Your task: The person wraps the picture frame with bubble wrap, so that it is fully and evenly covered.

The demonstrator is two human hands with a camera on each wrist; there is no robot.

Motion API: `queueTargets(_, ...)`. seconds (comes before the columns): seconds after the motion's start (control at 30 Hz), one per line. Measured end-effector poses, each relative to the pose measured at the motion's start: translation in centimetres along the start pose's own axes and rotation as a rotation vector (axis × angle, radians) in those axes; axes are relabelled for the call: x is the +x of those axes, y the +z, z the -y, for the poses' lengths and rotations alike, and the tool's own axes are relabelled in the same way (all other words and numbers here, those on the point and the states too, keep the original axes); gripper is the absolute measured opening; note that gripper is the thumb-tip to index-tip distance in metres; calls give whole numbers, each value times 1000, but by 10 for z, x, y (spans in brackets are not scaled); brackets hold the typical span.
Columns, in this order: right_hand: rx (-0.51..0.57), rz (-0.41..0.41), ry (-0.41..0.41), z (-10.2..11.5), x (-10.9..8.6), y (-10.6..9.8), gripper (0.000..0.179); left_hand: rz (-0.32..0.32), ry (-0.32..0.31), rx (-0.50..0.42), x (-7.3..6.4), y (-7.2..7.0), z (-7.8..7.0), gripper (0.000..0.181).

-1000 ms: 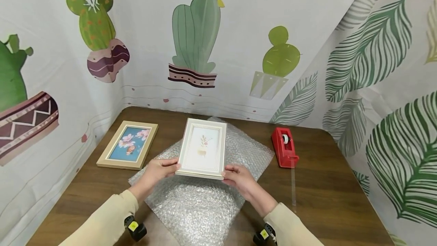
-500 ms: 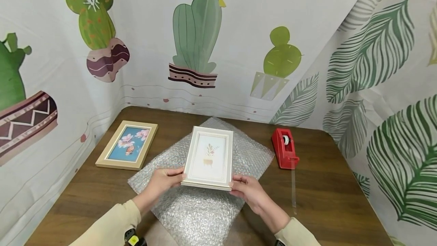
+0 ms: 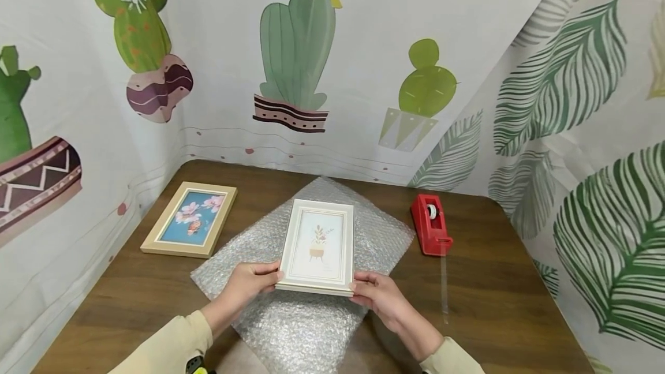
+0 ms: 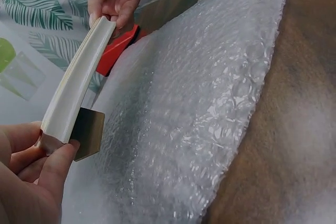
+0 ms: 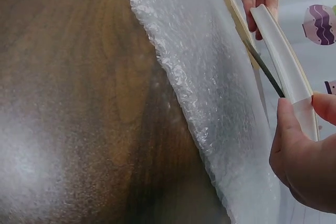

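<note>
Both hands hold a white picture frame (image 3: 317, 247) with a potted-plant print, tilted above the bubble wrap (image 3: 296, 328). My left hand (image 3: 246, 284) pinches its lower left corner, thumb on the front. At the lower right corner, my right hand (image 3: 387, 302) pinches it likewise. In the left wrist view, the frame's bottom edge (image 4: 79, 87) spans the two hands, and a dark stand flap (image 4: 90, 134) sticks out behind. The right wrist view has the same flap (image 5: 265, 72) edge-on. The wrap lies diagonally on the table, its middle hidden under the frame.
A second frame (image 3: 148, 245), light wood with a blue flower picture, lies at the left of the brown table (image 3: 499, 305). To the right stands a red tape dispenser (image 3: 427, 232), a strip of tape (image 3: 444, 287) trailing toward the front. Printed curtains (image 3: 363, 62) close off the back and sides.
The white frame has come toward me and slightly right, both hands still gripping its lower corners. The wrap, second frame and tape dispenser stay in place; the head view has shifted a little.
</note>
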State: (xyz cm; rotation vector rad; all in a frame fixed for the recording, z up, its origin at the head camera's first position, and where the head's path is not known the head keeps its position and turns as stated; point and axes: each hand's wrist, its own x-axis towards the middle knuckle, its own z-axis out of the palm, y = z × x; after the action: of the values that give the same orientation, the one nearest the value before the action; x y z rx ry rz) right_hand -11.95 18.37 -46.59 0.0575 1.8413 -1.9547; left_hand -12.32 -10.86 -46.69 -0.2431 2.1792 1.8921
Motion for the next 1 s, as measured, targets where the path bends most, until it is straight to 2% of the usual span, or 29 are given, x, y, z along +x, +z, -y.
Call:
queueTargets(0.2, 21, 7, 3, -6, 10, 6, 54, -26, -24, 8, 2, -6, 3, 37)
queueTargets(0.53, 6, 1, 21, -16, 16, 6, 50, -39, -35, 22, 10, -4, 11, 36)
queueTargets(0.63, -32, -6, 19, -17, 17, 6, 48, -38, -36, 29, 12, -3, 13, 37)
queueTargets(0.87, -196, -38, 6, -18, 16, 5, 42, -6, -24, 52, 16, 2, 15, 37)
queueTargets(1.0, -239, -57, 10, -15, 15, 3, 42, 0, -27, 54, 18, 4, 16, 37)
